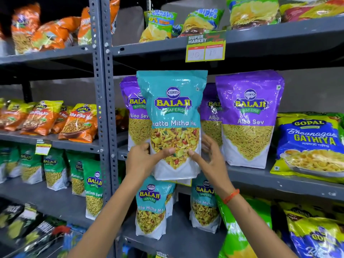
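Thumbs and curled fingers of the left hand (pixel 142 162) and right hand (pixel 212 161) grip the lower sides of a teal Khatta Mitha pouch (pixel 172 108), held upright before purple Aloo Sev pouches (pixel 249 118) on the shelf (pixel 279 180).

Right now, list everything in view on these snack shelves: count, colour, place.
held pouch: one, teal, before middle shelf
Khatta Mitha pouches: two, teal, shelf below
Aloo Sev pouches: three showing, purple, middle shelf
Gathiya bag: one, blue and yellow, middle shelf right
Ratlami Sev pouches: several, green, left rack
orange bags: several, left rack
chips bags: several, green-yellow, top shelf
price tag: one, yellow, top shelf edge
left grip: pinches held pouch's lower left
right grip: pinches its lower right
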`<state>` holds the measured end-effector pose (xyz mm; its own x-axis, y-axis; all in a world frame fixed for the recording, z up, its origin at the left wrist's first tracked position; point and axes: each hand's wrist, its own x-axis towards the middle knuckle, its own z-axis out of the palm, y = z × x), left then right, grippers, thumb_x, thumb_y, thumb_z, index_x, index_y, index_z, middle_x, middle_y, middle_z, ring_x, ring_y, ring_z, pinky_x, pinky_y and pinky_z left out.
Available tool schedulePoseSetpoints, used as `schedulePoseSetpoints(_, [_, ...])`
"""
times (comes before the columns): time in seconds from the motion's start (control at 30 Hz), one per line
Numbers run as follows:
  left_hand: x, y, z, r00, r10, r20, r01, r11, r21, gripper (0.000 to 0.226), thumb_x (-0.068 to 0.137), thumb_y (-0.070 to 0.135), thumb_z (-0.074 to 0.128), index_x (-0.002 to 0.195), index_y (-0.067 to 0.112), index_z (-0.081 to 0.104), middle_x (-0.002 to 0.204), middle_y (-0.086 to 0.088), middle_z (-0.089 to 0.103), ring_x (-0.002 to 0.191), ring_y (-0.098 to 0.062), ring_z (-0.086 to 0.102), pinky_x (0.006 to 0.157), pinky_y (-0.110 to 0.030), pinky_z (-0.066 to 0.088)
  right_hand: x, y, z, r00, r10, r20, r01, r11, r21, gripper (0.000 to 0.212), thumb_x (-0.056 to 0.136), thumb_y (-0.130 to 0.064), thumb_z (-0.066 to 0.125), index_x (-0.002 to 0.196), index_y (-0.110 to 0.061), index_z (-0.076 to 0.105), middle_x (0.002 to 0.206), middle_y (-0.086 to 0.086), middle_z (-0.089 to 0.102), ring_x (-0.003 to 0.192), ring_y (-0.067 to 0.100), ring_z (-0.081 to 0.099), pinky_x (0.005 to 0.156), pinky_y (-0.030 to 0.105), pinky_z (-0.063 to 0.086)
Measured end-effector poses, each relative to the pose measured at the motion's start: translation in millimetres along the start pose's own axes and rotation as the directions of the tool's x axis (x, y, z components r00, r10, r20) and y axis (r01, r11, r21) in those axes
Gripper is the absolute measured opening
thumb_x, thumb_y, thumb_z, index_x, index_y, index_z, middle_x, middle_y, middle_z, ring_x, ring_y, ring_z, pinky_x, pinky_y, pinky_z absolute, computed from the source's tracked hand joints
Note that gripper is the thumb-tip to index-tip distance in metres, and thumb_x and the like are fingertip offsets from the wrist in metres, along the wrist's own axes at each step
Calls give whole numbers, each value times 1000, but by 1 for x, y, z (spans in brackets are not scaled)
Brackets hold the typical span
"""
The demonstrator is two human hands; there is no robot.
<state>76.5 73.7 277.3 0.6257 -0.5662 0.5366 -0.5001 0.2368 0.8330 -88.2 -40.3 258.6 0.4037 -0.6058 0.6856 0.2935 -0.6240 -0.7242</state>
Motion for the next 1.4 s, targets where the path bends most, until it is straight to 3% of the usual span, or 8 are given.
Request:
schedulePoseSetpoints(0.27, [-52, -55, -3, 986, -16, 164, 29, 997, -78, 40, 52, 35, 90, 86, 28, 72, 86, 12, 77, 89, -12, 72, 83, -41, 58, -46, 30, -2, 969, 200, 147, -207, 978, 38, 42, 68, -25, 79, 105, -16, 63, 110, 3, 71, 103, 15, 66, 90, 35, 53])
schedulePoseSetpoints(0.63, [-109, -176, 29, 899, -151, 412, 92, 983, 160, 56, 62, 35, 85, 111, 16, 66, 105, 9, 70, 99, 7, 61, 85, -19, 49, -150, 124, -8, 873, 467, 140, -437, 876, -203, 63, 65, -44, 75, 121, -41, 46, 123, -14, 59, 113, 7, 59, 96, 30, 51])
schedulePoseSetpoints(0.7, [-112, -193, 40, 891, -171, 421, 91, 975, 203, 49, 62, 37, 84, 104, 17, 69, 102, 1, 72, 99, -8, 63, 79, -25, 50, -156, 139, -11, 853, 508, 118, -465, 844, -268, 62, 66, -46, 74, 118, -49, 40, 124, -13, 57, 115, 10, 56, 98, 32, 49])
schedulePoseSetpoints(0.83, [-113, -224, 66, 843, -248, 477, 183, 967, 179, 45, 58, 49, 80, 97, 35, 64, 87, 29, 71, 87, 10, 64, 72, -16, 54, -160, 171, -15, 799, 598, 71, -551, 774, -311, 67, 74, -27, 74, 130, -32, 36, 125, -11, 52, 119, 13, 52, 102, 32, 45])
schedulePoseSetpoints(0.93, [-107, -240, 86, 802, -291, 521, 254, 956, 144, 68, 53, 50, 81, 112, 20, 63, 107, 12, 68, 89, 20, 59, 89, -25, 54, -158, 193, -19, 769, 639, 27, -593, 727, -345, 71, 75, -26, 74, 135, -17, 37, 135, 5, 53, 124, 24, 50, 103, 45, 44])
schedulePoseSetpoints(1.07, [-101, -268, 109, 769, -343, 540, 308, 938, 157, 89, 42, 71, 77, 112, 18, 63, 108, 9, 67, 97, 8, 60, 85, -15, 50, -159, 217, -25, 740, 673, -19, -638, 692, -339, 68, 77, -23, 73, 133, -15, 37, 133, 9, 55, 123, 26, 51, 103, 50, 43])
schedulePoseSetpoints(1.17, [-100, -274, 120, 760, -350, 547, 287, 937, 201, 62, 56, 44, 84, 110, 26, 59, 110, 8, 65, 92, 19, 57, 81, -10, 47, -158, 225, -30, 729, 684, -37, -658, 684, -317, 64, 78, -19, 72, 131, -14, 36, 130, 9, 55, 121, 27, 52, 102, 49, 44])
schedulePoseSetpoints(1.4, [-99, -283, 138, 760, -370, 534, 282, 928, 242, 62, 68, 20, 83, 122, 6, 56, 114, -4, 66, 103, -14, 60, 78, -10, 48, -152, 227, -25, 710, 694, -120, -698, 671, -252, 66, 74, 1, 70, 129, -6, 33, 113, 3, 54, 115, 25, 54, 87, 28, 43])
